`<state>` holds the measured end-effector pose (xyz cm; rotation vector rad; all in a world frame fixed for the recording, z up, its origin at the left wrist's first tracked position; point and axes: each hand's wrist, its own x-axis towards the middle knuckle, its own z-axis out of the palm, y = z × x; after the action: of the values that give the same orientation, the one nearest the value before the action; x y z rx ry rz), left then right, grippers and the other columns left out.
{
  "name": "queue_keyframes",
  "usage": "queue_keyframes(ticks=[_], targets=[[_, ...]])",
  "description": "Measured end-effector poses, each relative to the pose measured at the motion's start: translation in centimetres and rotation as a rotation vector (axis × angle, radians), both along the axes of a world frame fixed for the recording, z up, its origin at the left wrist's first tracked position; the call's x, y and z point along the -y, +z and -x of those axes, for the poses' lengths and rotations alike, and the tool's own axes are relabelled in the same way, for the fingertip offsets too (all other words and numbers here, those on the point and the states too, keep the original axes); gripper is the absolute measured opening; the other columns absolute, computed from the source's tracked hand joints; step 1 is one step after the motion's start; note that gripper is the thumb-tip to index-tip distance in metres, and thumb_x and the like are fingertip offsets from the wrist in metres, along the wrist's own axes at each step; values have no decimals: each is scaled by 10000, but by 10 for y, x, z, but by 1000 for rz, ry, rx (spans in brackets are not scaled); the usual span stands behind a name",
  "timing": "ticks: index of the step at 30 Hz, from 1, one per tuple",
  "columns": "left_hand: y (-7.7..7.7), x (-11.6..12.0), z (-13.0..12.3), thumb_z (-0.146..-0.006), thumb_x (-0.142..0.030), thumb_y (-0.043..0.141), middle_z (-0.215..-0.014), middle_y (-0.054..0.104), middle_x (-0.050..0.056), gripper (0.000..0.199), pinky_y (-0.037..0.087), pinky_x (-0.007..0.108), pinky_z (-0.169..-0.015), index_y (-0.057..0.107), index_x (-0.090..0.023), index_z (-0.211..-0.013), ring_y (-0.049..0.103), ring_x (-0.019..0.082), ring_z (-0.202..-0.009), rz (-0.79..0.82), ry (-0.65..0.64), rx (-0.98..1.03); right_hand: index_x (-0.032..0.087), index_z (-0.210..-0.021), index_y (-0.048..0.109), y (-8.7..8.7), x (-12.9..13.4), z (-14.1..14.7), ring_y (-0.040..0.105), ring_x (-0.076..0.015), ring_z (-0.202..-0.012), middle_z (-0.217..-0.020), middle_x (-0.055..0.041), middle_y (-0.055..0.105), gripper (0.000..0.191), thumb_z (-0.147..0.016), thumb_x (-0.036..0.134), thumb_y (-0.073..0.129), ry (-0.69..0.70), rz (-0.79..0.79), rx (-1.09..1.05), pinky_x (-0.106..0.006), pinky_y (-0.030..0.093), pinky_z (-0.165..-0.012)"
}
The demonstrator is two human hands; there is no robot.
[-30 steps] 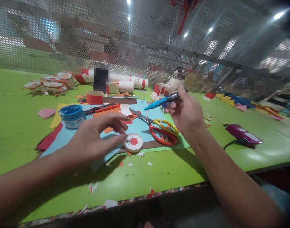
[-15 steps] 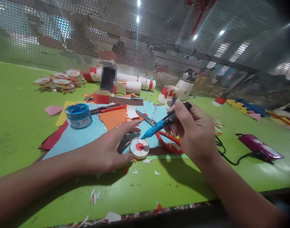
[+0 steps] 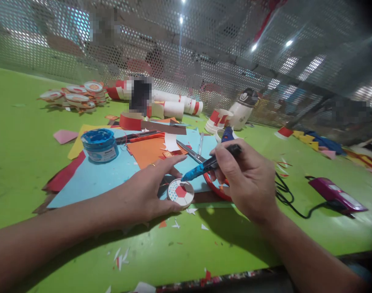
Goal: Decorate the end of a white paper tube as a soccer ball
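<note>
A small white disc point(image 3: 181, 192) with a red hexagon at its centre and blue dots in its left sections lies near the front of the paper stack. My left hand point(image 3: 143, 189) curls around it, thumb against the lower left edge and fingers behind it. Gripped in my right hand point(image 3: 245, 177) is a black marker point(image 3: 205, 166), its front end smeared with blue paint. The marker's tip is at the disc's upper edge; whether it touches is hard to tell. Red-handled scissors point(image 3: 192, 152) lie open on the paper, partly hidden by my right hand.
An open jar of blue paint point(image 3: 100, 148) stands on light blue paper point(image 3: 121, 179) at the left. Behind are stacked paper discs point(image 3: 79, 97), paper cups point(image 3: 218, 120) and a white bottle point(image 3: 242, 110). A purple corded device point(image 3: 336, 193) lies right. Paper scraps litter the green table point(image 3: 91, 264).
The disc has turned slightly counterclockwise, its blue dots now sitting lower on the left. My right hand has tilted the marker flatter, its tip staying near the disc's top edge. The view has shifted slightly.
</note>
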<state>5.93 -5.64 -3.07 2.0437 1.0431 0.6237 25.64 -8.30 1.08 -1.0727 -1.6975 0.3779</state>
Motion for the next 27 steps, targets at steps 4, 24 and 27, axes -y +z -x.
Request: queue_keyframes(ticks=[4, 24, 27], targets=[[0, 2, -1, -712, -377, 730, -1180, 599, 107, 879, 484, 459, -871, 309, -248, -1472, 597, 275, -985, -28, -7, -18, 210, -794, 564, -1, 2, 2, 424, -70, -463, -579, 66, 495, 183, -945, 313, 561, 6, -4, 22, -225, 348, -430], [-1, 2, -1, -709, -361, 740, -1184, 607, 126, 875, 480, 458, -876, 321, -211, -1462, 596, 298, -1019, -67, -9, -20, 215, -824, 575, -3, 4, 6, 487, -83, -490, -617, 50, 540, 148, -940, 307, 560, 38, -8, 48, -230, 396, -458], [-1, 3, -1, -715, -343, 736, -1193, 606, 127, 865, 486, 452, -871, 316, -212, -1459, 601, 295, -1019, -68, -11, -24, 216, -818, 574, -3, 3, 6, 478, -82, -481, -612, 52, 542, 146, -938, 298, 562, 32, -14, 64, -231, 406, -464]])
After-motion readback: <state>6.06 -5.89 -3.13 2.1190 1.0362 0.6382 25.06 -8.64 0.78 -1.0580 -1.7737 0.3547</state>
